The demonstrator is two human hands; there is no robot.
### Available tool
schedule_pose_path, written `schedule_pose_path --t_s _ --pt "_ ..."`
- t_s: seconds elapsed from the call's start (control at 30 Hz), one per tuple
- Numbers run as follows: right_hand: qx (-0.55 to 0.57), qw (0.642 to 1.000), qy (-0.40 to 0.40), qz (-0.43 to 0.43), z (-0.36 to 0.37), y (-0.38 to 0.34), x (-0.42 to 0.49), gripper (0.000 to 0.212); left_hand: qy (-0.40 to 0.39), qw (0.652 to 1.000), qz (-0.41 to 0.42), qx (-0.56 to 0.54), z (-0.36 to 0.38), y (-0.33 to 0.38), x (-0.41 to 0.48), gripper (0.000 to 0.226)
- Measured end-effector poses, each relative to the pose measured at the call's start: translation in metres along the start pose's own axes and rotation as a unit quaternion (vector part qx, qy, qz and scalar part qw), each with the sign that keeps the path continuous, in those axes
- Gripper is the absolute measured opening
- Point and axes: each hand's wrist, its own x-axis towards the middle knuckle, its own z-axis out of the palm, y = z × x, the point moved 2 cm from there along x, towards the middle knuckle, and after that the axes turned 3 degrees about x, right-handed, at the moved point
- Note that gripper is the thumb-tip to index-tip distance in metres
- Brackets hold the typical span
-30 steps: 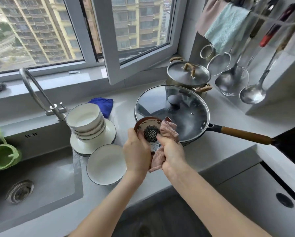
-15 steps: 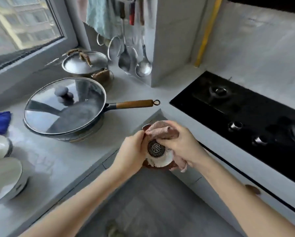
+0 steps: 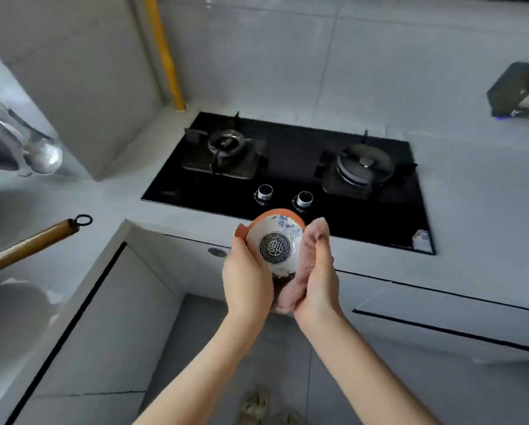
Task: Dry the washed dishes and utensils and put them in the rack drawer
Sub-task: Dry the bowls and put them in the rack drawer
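Note:
A small ceramic bowl (image 3: 275,240) with an orange-brown rim and a dark round emblem on its white inside is held up in front of the stove counter's edge. My left hand (image 3: 247,277) grips its left side. My right hand (image 3: 320,280) presses a pink cloth (image 3: 306,262) against the bowl's right side and underneath. The bowl's opening faces me. Below the stove sit closed grey cabinet drawer fronts (image 3: 441,305).
A black two-burner gas hob (image 3: 287,176) lies just behind the bowl. A pan's wooden handle (image 3: 33,243) sticks out at the left, with hanging ladles (image 3: 42,154) above it. A yellow pipe (image 3: 165,50) runs up the wall corner. Feet in sandals (image 3: 266,409) stand on grey floor.
The view has swung right from the sink and stacked bowls to the stove. Both hands carried the bowl and cloth along; the cloth moved from the bowl's top to its right side.

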Motion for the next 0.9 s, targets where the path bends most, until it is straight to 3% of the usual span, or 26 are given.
schedule_pose_path --t_s 0.07,0.17,0.37,0.43,0.57,0.63,0.77,0.9 --pt "0.046 0.995 0.011 -0.083 -0.008 -0.006 0.004 0.035 -0.047 0.999 0.005 0.005 0.026 0.017 0.009 0.040" --pt "-0.022 0.963 0.007 -0.269 -0.033 -0.016 0.016 0.038 -0.143 0.989 0.031 0.019 0.059 0.032 0.014 0.046" --pt "-0.086 0.921 0.177 -0.337 -0.127 -0.069 0.021 0.022 -0.322 0.934 0.157 -0.014 0.130 0.072 -0.016 0.022" --pt "-0.123 0.890 0.238 -0.369 -0.158 -0.087 0.014 0.019 -0.413 0.897 0.152 -0.034 0.150 0.090 -0.033 0.031" --pt "-0.179 0.843 0.355 -0.361 -0.244 -0.121 0.004 0.016 -0.648 0.752 -0.035 -0.112 0.194 0.113 -0.070 0.033" --pt "-0.209 0.846 0.377 -0.313 -0.298 -0.141 0.005 0.013 -0.669 0.712 -0.162 -0.138 0.221 0.121 -0.085 0.037" --pt "-0.206 0.884 0.342 -0.243 -0.397 -0.185 0.009 0.007 -0.542 0.670 -0.435 -0.261 0.303 0.118 -0.115 0.033" --pt "-0.220 0.901 0.314 -0.201 -0.481 -0.234 0.016 0.012 -0.400 0.591 -0.590 -0.377 0.382 0.107 -0.161 0.039"
